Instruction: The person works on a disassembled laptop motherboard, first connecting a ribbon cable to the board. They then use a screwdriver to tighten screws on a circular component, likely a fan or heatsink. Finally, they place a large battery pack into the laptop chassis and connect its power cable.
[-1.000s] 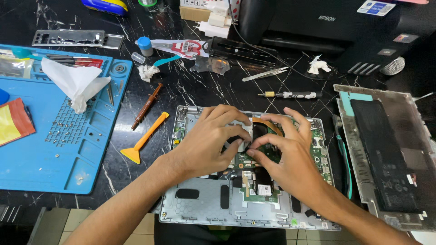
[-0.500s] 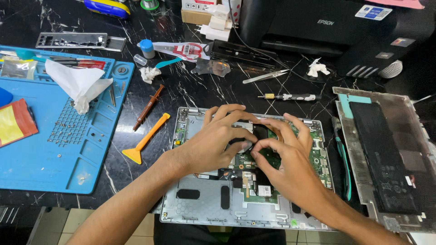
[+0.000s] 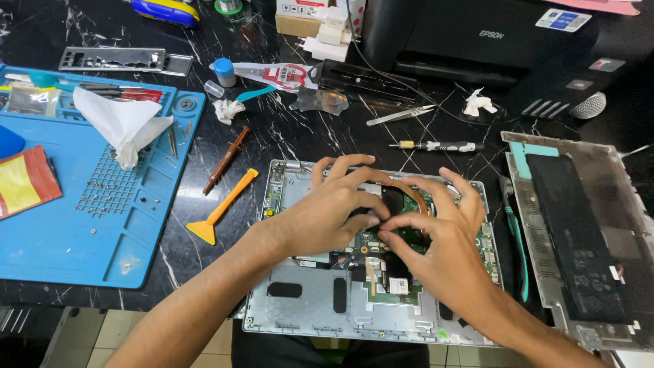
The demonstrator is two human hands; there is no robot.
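An opened silver laptop base (image 3: 306, 310) lies in front of me on the black marble table, its green circuit board (image 3: 392, 283) exposed. My left hand (image 3: 334, 211) rests over the middle of the board, fingers curled down. My right hand (image 3: 436, 235) sits beside it, and the fingertips of both meet near the black fan (image 3: 395, 201) and a copper-coloured strip (image 3: 419, 194). What the fingertips pinch is hidden.
A blue work mat (image 3: 88, 225) with screws and a white tissue (image 3: 119, 123) lies left. An orange pry tool (image 3: 221, 208), a brown syringe (image 3: 225, 160), tweezers (image 3: 402, 114) and a screwdriver (image 3: 436, 145) lie behind the laptop. The removed bottom cover (image 3: 579, 232) lies right, a black printer (image 3: 504, 41) behind.
Both hands stayed over the board with small finger shifts. The right-hand fingers spread a little and the fingertips drew together near the fan.
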